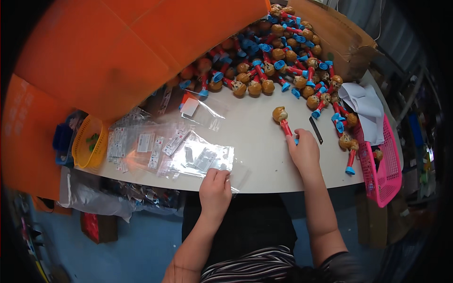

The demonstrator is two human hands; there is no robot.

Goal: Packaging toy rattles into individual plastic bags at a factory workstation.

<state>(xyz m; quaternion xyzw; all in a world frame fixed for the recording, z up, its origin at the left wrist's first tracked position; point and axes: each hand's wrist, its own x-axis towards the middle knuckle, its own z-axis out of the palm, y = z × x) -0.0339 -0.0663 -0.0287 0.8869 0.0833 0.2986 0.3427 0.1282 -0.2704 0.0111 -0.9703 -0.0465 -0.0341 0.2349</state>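
My right hand (304, 150) is closed around the blue lower end of a small figure-shaped toy (285, 126), which has a round brown head and a red stem. The toy points away from me over the white table. At the table's front edge, my left hand (216, 191) pinches the edge of a clear plastic bag (222, 155) with a small printed slip inside. More clear bags with printed slips (156, 152) lie overlapping to the left of that hand. Just right of the held toy lies a narrow black strip (316, 130).
A large heap of similar toys (255, 75) covers the back of the table, beside a cardboard box (330, 37). An orange panel (108, 56) overhangs the left. A pink basket (389, 162) with white paper (365, 106) stands right; a yellow basket (90, 146) stands left.
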